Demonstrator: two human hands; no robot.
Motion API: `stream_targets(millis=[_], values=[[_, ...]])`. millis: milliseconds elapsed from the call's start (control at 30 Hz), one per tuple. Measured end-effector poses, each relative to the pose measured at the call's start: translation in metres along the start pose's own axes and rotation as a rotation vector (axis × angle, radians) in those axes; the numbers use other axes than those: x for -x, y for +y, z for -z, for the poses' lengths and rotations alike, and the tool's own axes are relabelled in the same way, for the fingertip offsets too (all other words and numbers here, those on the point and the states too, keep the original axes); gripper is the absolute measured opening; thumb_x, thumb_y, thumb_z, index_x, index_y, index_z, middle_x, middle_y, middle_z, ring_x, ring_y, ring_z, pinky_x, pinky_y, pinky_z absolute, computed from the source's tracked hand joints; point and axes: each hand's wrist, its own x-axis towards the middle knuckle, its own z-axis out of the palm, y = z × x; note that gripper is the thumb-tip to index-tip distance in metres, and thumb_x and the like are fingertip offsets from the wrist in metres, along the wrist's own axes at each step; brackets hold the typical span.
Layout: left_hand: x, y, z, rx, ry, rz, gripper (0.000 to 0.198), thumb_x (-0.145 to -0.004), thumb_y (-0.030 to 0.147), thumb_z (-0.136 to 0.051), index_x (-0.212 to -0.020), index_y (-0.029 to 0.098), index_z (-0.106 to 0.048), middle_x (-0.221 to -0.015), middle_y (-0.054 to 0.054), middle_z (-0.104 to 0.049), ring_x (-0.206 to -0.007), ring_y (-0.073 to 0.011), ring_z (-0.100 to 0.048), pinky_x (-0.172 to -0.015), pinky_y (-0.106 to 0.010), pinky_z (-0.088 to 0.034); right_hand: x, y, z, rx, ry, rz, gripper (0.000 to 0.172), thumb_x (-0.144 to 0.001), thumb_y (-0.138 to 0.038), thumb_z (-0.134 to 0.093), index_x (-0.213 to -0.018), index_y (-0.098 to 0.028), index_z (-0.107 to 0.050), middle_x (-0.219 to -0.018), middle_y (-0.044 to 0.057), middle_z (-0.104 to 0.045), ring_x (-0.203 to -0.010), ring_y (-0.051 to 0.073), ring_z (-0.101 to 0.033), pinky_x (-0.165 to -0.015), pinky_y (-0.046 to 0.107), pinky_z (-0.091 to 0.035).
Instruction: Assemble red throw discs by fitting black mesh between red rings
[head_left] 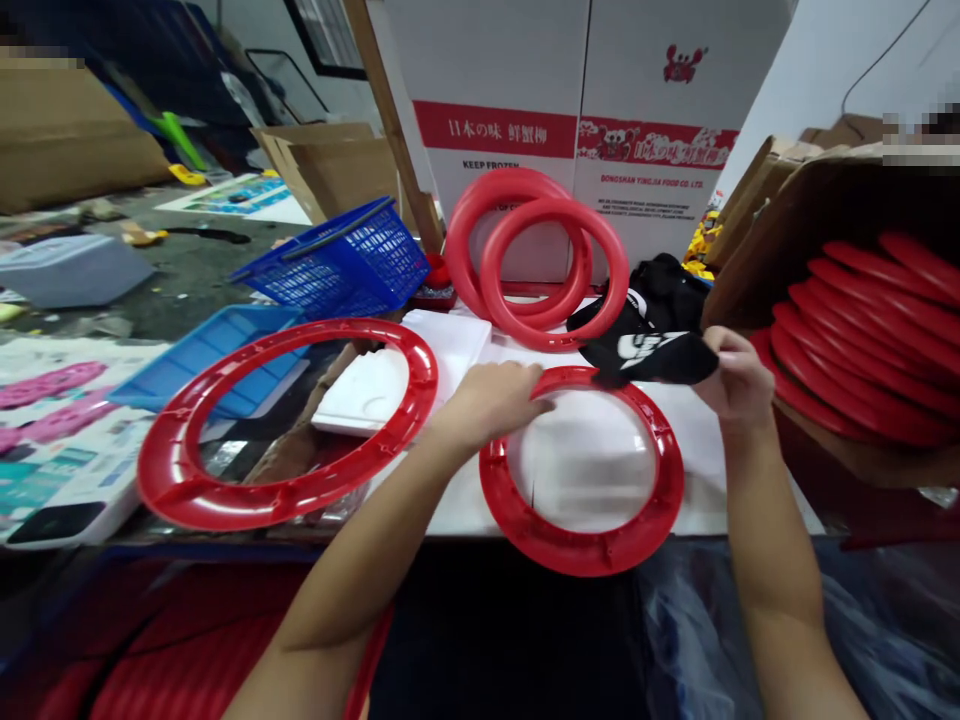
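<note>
A black fabric piece with white markings (645,355) stretches leftward from my right hand (739,375), which pinches its right end. My left hand (495,400) reaches over the upper left edge of a red plastic ring (585,555), thumb and fingers apart. No object shows between them. That ring lies on the white work surface, its ribbed inner side facing up. To the left of my left hand is a larger red ring (247,500), also with its hollow side up. Behind the fabric, two smooth red rings (491,285) lean against a white carton (510,60).
More black fabric (667,285) is heaped behind my right hand. A cardboard box (739,225) at the right holds several stacked red rings (862,340). On the left are a blue basket (337,265), a light blue tray (202,350) and a phone (56,523). Red rings (202,640) fill a bin below.
</note>
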Motion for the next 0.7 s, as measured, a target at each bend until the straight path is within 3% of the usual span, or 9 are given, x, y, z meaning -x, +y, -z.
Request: stream_targets(millis=[100, 200, 267, 367, 433, 500, 600, 700], values=[[-0.030, 0.006, -0.010, 0.742, 0.048, -0.306, 0.050, -0.100, 0.059, -0.056, -0.131, 0.021, -0.066, -0.135, -0.012, -0.072, -0.129, -0.0315, -0.064, -0.109, -0.043, -0.050, -0.005, 0.023, -0.018, 0.047, -0.270, -0.250, 0.033, -0.075, -0.038, -0.083, -0.066, -0.019, -0.057, -0.061, -0.002, -0.050, -0.057, 0.012, -0.048, -0.053, 0.025, -0.044], [-0.049, 0.007, -0.034, 1.298, -0.154, -0.223, 0.072, -0.099, 0.079, -0.040, -0.126, 0.019, -0.068, -0.115, -0.012, -0.076, -0.109, -0.0280, -0.071, -0.099, -0.042, -0.056, -0.008, 0.043, -0.021, 0.107, -0.526, -0.522, 0.025, -0.076, -0.028, -0.085, -0.077, -0.016, -0.063, -0.069, -0.003, -0.058, -0.057, 0.009, -0.051, -0.051, 0.020, -0.043], [-0.050, 0.002, -0.045, 1.453, -0.210, -0.115, 0.083, -0.093, 0.089, -0.034, -0.113, 0.019, -0.072, -0.089, -0.010, -0.074, -0.086, -0.0245, -0.071, -0.085, -0.040, -0.058, -0.006, 0.048, -0.017, 0.067, -0.660, -0.648, 0.027, -0.078, -0.023, -0.084, -0.099, -0.018, -0.067, -0.084, -0.002, -0.067, -0.062, 0.009, -0.059, -0.052, 0.018, -0.047], [-0.040, -0.012, -0.047, 1.446, -0.208, -0.061, 0.084, -0.089, 0.095, -0.031, -0.085, 0.020, -0.068, -0.054, -0.001, -0.049, -0.052, -0.0164, -0.053, -0.060, -0.033, -0.051, -0.003, 0.045, -0.010, 0.014, -0.808, -0.669, 0.045, -0.080, -0.019, -0.084, -0.122, -0.021, -0.067, -0.106, 0.002, -0.073, -0.071, 0.010, -0.067, -0.054, 0.018, -0.051], [-0.034, -0.019, -0.045, 1.332, -0.250, -0.112, 0.076, -0.090, 0.093, -0.038, -0.079, 0.021, -0.063, -0.048, 0.004, -0.039, -0.043, -0.0122, -0.040, -0.050, -0.028, -0.041, -0.003, 0.041, -0.012, 0.029, -0.793, -0.571, 0.048, -0.082, -0.018, -0.085, -0.126, -0.020, -0.069, -0.113, 0.004, -0.074, -0.082, 0.011, -0.070, -0.065, 0.019, -0.056], [-0.032, -0.020, -0.046, 1.166, -0.248, -0.149, 0.064, -0.093, 0.083, -0.053, -0.090, 0.021, -0.066, -0.056, 0.004, -0.048, -0.044, -0.0103, -0.041, -0.048, -0.025, -0.035, -0.005, 0.040, -0.018, 0.069, -0.678, -0.465, 0.053, -0.082, -0.018, -0.087, -0.132, -0.020, -0.070, -0.115, 0.005, -0.074, -0.094, 0.013, -0.071, -0.078, 0.021, -0.058], [-0.030, -0.010, -0.055, 0.873, -0.198, -0.170, 0.056, -0.086, 0.067, -0.078, -0.117, 0.021, -0.070, -0.088, -0.001, -0.070, -0.069, -0.0141, -0.063, -0.062, -0.025, -0.047, -0.010, 0.048, -0.032, 0.112, -0.398, -0.324, 0.046, -0.082, -0.023, -0.090, -0.125, -0.020, -0.075, -0.109, 0.004, -0.076, -0.097, 0.014, -0.071, -0.084, 0.022, -0.058], [-0.029, 0.002, -0.064, 0.750, -0.299, -0.255, 0.053, -0.085, 0.060, -0.081, -0.118, 0.018, -0.075, -0.109, -0.008, -0.077, -0.096, -0.0241, -0.071, -0.083, -0.033, -0.055, -0.011, 0.059, -0.042, 0.051, -0.184, -0.249, 0.029, -0.085, -0.034, -0.088, -0.108, -0.020, -0.079, -0.097, 0.002, -0.076, -0.086, 0.014, -0.071, -0.081, 0.025, -0.059]])
